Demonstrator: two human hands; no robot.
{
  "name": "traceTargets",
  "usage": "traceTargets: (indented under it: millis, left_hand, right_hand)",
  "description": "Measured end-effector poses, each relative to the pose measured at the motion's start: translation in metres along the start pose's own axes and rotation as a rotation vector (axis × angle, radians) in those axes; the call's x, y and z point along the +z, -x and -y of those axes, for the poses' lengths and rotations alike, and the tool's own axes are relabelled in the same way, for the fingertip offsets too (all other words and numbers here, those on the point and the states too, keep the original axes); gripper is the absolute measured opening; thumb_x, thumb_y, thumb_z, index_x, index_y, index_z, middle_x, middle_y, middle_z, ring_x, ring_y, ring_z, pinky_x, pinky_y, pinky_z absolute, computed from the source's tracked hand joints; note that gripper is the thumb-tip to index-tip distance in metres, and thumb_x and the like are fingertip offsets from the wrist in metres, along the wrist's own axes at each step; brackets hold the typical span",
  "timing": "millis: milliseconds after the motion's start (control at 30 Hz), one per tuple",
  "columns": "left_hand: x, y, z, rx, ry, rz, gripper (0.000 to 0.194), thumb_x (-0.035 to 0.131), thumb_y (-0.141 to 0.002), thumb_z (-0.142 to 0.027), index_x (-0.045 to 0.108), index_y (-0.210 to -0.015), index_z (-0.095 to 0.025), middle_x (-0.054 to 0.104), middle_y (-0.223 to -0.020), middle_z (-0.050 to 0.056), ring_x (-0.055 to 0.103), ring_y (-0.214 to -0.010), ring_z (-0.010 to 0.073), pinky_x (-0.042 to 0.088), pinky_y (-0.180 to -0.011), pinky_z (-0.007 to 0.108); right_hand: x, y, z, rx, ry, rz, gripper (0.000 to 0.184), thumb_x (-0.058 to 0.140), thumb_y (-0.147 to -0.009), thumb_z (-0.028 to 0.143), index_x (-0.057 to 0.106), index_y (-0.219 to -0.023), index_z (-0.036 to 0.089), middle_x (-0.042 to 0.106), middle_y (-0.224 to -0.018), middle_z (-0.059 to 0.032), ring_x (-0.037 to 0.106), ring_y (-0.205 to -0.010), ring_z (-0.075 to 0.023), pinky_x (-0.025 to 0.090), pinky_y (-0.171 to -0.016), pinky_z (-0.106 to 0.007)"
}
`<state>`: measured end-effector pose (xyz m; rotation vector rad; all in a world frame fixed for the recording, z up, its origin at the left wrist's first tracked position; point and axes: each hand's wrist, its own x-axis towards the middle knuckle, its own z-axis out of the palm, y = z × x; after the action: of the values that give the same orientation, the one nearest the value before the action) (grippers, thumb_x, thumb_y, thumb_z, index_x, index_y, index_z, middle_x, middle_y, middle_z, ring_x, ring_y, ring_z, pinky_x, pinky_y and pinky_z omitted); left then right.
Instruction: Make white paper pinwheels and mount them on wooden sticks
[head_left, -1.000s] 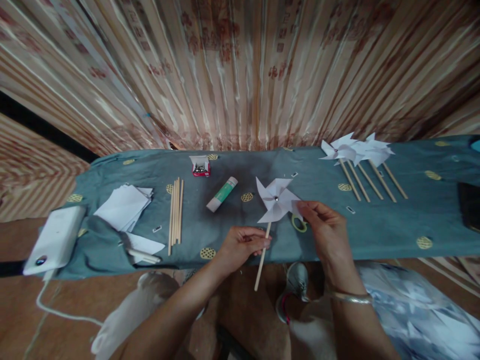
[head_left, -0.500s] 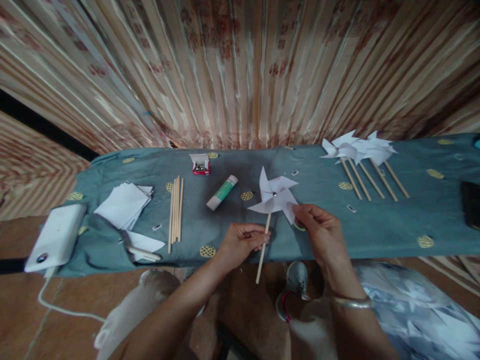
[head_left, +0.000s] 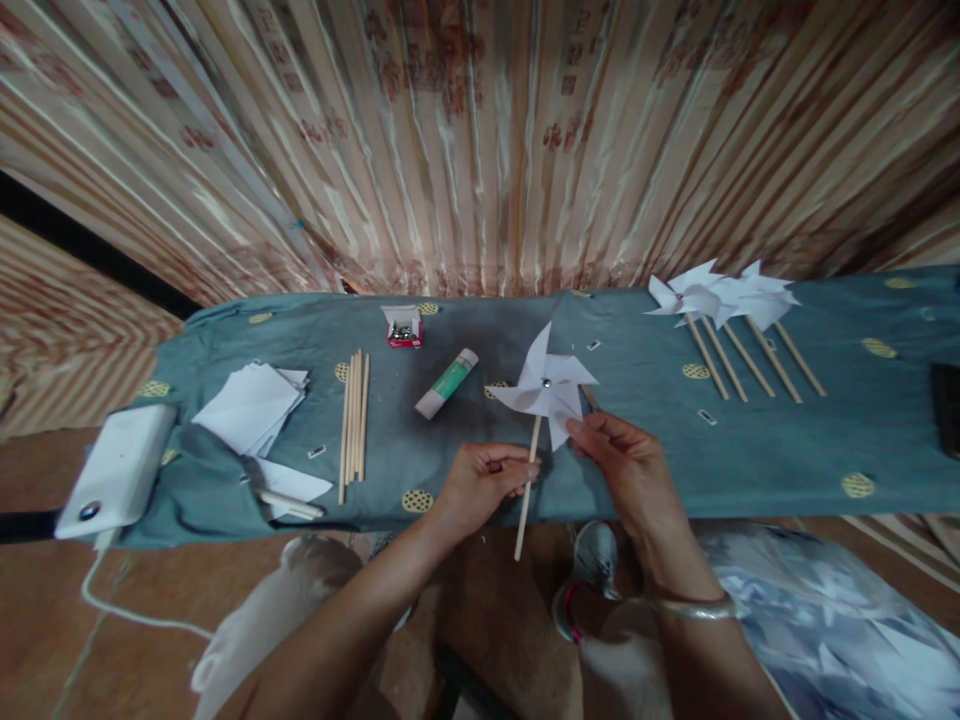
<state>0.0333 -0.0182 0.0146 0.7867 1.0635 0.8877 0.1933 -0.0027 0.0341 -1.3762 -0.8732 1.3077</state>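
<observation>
A white paper pinwheel (head_left: 545,385) on a wooden stick stands up above the near edge of the blue cloth. My left hand (head_left: 480,482) is closed round the stick (head_left: 527,490) below the wheel. My right hand (head_left: 622,462) pinches the tip of the wheel's lower right blade with its fingertips. A metal pin shows at the wheel's centre.
On the blue-covered table (head_left: 750,450) lie several finished pinwheels (head_left: 724,300) at the back right, a glue stick (head_left: 447,383), a small red box of pins (head_left: 403,327), a bundle of wooden sticks (head_left: 353,425), a pile of white paper squares (head_left: 251,407) and a white box (head_left: 116,468) at the left end.
The pinwheel's blades have turned clockwise under my right fingertips, and my right hand has shifted left along with them. My left hand has stayed on the stick.
</observation>
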Motion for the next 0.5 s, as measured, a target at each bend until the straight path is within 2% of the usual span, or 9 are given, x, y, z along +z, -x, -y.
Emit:
traceTargets:
  millis: [300,500]
  left_hand:
    - [-0.0008,0.0002,0.0011,0.014,-0.006,0.024,0.037,0.085,-0.053,-0.046,0.076,-0.069,-0.014,0.056,-0.049,-0.003,0.041,-0.047,0.0065,0.034,-0.050,0.021]
    - [-0.0001,0.0001,0.0021,0.020,-0.015,0.026,0.037,0.084,-0.053,-0.046,0.075,-0.069,-0.014,0.055,-0.048,-0.003,0.041,-0.047,0.0065,0.033,-0.049,0.022]
  right_hand:
    - [0.0055,0.0020,0.0001,0.012,-0.024,0.045,0.034,0.086,-0.048,0.047,0.065,-0.052,0.021,0.054,-0.053,0.0035,0.041,-0.052,-0.0093,0.035,-0.051,-0.025]
    - [0.0060,0.0016,-0.0025,0.007,-0.001,0.082,0.031,0.083,-0.053,0.044,0.063,-0.051,0.020,0.052,-0.051,0.0042,0.041,-0.050,-0.0092,0.034,-0.051,-0.025]
